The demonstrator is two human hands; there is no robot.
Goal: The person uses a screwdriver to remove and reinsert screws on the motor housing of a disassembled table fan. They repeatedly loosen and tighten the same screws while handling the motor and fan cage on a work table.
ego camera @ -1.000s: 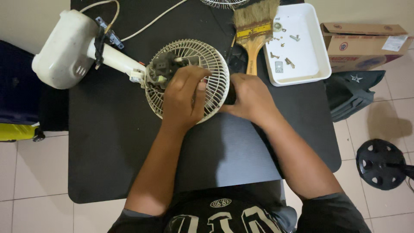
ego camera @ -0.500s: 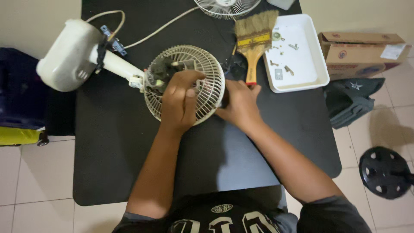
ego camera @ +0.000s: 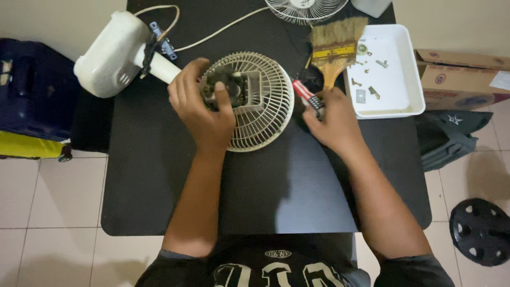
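A small cream fan [ego camera: 159, 64] is laid on its side on the black counter [ego camera: 159, 191], near the far left corner. Its round wire guard [ego camera: 260, 114] is seen in the middle of the counter's far half, and the dark motor [ego camera: 231, 87] is seen in the middle of the guard. The left hand [ego camera: 204, 114] is laid over the left part of the guard, with the fingers bent around the motor and the thumb pressed on top of it. The right hand [ego camera: 334, 122] is found just to the right of the guard, not touching it. It is closed around a tool with a red and black handle [ego camera: 307, 94], which is pinched between the thumb and the fingers. A wide paint brush [ego camera: 333, 50] with a wooden handle is laid just behind the right hand, near the far edge. A white tray [ego camera: 409, 69] is set at the far right corner, and a few small screws [ego camera: 372, 90] are kept in it. A second wire guard [ego camera: 305, 9] is seen at the far edge, partly cut off. A cream cord [ego camera: 223, 29] is run across the far side of the counter. A cardboard box [ego camera: 462, 79] is seen past the right edge, and a dark round part [ego camera: 481, 231] is laid on the floor.
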